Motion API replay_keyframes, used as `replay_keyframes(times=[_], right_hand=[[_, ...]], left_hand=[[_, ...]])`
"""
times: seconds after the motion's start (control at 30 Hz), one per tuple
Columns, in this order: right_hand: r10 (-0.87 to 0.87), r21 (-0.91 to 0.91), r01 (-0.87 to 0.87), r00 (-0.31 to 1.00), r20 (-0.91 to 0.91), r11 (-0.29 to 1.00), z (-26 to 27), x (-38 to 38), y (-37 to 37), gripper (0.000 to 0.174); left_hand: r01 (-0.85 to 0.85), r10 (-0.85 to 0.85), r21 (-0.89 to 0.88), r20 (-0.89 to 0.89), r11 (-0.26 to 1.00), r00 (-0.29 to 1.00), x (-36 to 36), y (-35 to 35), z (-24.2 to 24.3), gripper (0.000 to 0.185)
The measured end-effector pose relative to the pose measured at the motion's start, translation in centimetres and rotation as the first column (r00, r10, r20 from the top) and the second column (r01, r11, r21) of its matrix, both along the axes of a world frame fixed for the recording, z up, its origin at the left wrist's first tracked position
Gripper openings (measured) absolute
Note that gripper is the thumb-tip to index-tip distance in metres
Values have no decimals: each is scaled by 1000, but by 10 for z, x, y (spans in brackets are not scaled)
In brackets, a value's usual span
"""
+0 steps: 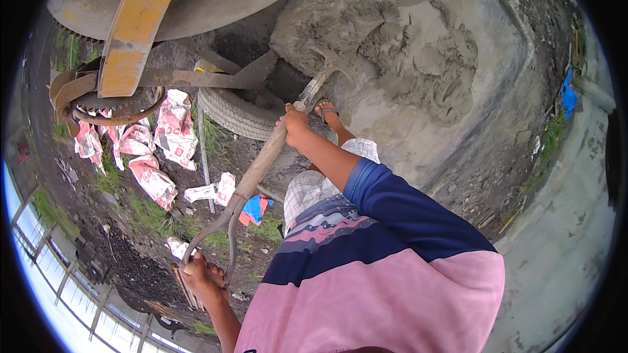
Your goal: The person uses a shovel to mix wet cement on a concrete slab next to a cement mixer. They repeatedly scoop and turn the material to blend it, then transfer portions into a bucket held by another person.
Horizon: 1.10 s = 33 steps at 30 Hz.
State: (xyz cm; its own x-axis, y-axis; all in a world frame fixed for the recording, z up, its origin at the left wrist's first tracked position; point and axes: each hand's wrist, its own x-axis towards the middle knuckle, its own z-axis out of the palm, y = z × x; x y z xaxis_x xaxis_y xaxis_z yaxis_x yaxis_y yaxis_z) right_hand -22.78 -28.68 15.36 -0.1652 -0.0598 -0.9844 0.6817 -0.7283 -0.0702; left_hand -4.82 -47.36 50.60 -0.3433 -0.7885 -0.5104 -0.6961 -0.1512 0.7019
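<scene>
I hold a long-handled shovel (260, 162) slantwise in front of my body. My left hand (206, 277) grips the crosspiece of its forked wooden handle, at the lower left. Farther up, my right hand (296, 125) is closed around the shaft near the metal socket. The shovel's head is coated in grey and reaches the edge of a wet heap of mortar or concrete (422, 54); most of its blade is hidden in the mix. A sandalled foot (327, 112) stands just right of the socket.
A concrete mixer drum (206, 0) with a yellow steel frame (140, 24) stands at the upper left, above a rubber tyre (238, 115). Torn cement bags (175, 130) lie on grassy ground, near a metal bar (202, 152). A blue scrap (568, 93) lies at the far right.
</scene>
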Motion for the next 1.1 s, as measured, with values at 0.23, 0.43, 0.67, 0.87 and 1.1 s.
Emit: replay_keyframes(times=[0.23, 0.43, 0.67, 0.87, 1.1], right_hand=[[94, 192, -89, 995, -21, 977, -74, 19, -13, 40], [11, 183, -6, 1000, -27, 983, -107, 58, -29, 38], [86, 168, -88, 996, 18, 982, -136, 85, -20, 31], [186, 339, -175, 982, 0, 924, -165, 73, 22, 32], [150, 368, -112, 986, -77, 923, -139, -27, 137, 37]], left_hand=[[-52, 56, -33, 130, 998, 990, 25, 12, -63, 16], [-176, 183, -57, 156, 983, 971, 91, -34, -149, 13], [-240, 243, -43, 214, 970, 946, 151, -46, -220, 15], [-320, 299, 94, 184, 943, 936, 150, 9, -256, 17], [-52, 79, 249, -100, 967, 992, 72, 94, -258, 30]])
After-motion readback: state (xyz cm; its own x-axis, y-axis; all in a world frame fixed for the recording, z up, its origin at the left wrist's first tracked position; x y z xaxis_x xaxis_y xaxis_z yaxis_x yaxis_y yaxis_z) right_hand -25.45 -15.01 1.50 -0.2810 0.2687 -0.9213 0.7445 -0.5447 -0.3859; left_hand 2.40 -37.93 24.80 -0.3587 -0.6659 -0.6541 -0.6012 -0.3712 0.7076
